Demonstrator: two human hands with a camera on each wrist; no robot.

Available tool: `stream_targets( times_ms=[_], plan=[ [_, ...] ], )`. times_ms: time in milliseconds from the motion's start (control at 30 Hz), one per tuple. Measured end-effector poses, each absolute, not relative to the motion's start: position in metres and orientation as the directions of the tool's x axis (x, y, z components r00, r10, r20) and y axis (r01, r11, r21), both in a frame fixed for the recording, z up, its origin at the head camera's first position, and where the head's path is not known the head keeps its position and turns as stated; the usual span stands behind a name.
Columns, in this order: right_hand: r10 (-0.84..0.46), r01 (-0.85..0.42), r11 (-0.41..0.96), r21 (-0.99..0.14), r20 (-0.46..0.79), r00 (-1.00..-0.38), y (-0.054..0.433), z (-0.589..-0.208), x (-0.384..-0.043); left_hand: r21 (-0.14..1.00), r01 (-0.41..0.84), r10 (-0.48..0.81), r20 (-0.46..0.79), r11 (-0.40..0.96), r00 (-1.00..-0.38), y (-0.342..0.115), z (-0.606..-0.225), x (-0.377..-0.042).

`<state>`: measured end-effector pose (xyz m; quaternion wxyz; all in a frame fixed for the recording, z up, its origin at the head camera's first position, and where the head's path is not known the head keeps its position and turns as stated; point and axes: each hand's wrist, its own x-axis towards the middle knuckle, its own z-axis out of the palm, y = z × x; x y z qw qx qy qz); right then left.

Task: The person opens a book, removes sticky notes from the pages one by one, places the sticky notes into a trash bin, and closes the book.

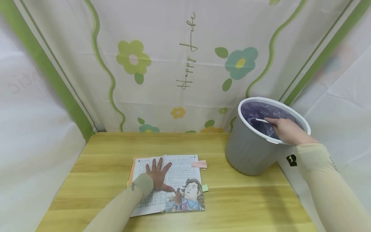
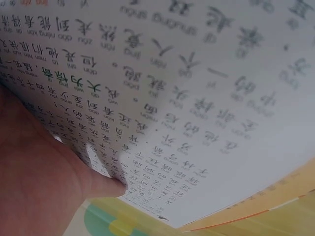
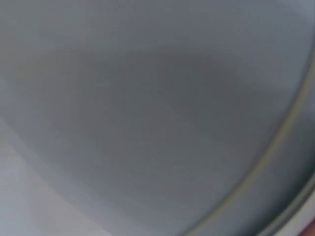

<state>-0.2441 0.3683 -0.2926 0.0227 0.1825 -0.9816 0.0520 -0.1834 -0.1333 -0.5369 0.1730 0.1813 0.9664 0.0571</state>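
Left grip (image 1: 158, 176) wide, flat on book (image 1: 181, 172)

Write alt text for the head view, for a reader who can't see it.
A person's right grip pinches a small white strip at the mouth of a round grey purple-lined bin. Their left grip lies spread on an open illustrated paper book on a yellow wood-grain table.

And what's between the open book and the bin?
In the head view, pink tabs and a green tab jut from the open book; then bare tabletop up to the bin.
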Motion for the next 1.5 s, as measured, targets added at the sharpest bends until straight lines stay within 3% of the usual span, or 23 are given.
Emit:
stream_targets(
  times_ms=[133, 367, 467, 600, 767, 1000, 1333, 1500],
  plan=[
    [-0.337, -0.336, 0.934, -0.124, 0.008, -0.941, 0.368, -0.294, -0.247, 0.175, 0.321, 0.362, -0.317, 0.931, -0.877, -0.134, -0.531, -0.178],
    [-0.335, -0.337, 0.935, -0.110, 0.035, -0.941, 0.368, -0.295, -0.246, 0.151, 0.330, 0.362, -0.307, 0.932, -0.880, -0.135, -0.530, -0.176],
    [-0.321, -0.330, 0.937, -0.110, 0.094, -0.942, 0.369, -0.292, -0.242, 0.145, 0.337, 0.366, -0.307, 0.930, -0.878, -0.134, -0.529, -0.177],
    [-0.286, -0.324, 0.940, -0.110, 0.269, -0.920, 0.364, -0.282, -0.230, 0.157, 0.339, 0.372, -0.315, 0.928, -0.873, -0.133, -0.527, -0.181],
    [-0.269, -0.381, 0.918, -0.111, 0.532, -0.803, 0.340, -0.264, -0.207, 0.131, 0.333, 0.358, -0.327, 0.934, -0.875, -0.134, -0.530, -0.182],
    [-0.335, -0.531, 0.847, -0.013, 0.762, -0.554, 0.303, -0.255, -0.181, 0.115, 0.330, 0.350, -0.341, 0.937, -0.873, -0.133, -0.523, -0.178],
    [-0.382, -0.632, 0.775, -0.008, 0.790, -0.480, 0.271, -0.282, -0.163, 0.101, 0.331, 0.344, -0.359, 0.938, -0.868, -0.130, -0.514, -0.177],
    [-0.410, -0.685, 0.728, 0.035, 0.823, -0.394, 0.251, -0.303, -0.154, 0.116, 0.335, 0.354, -0.349, 0.935, -0.868, -0.135, -0.524, -0.183]
  ],
)
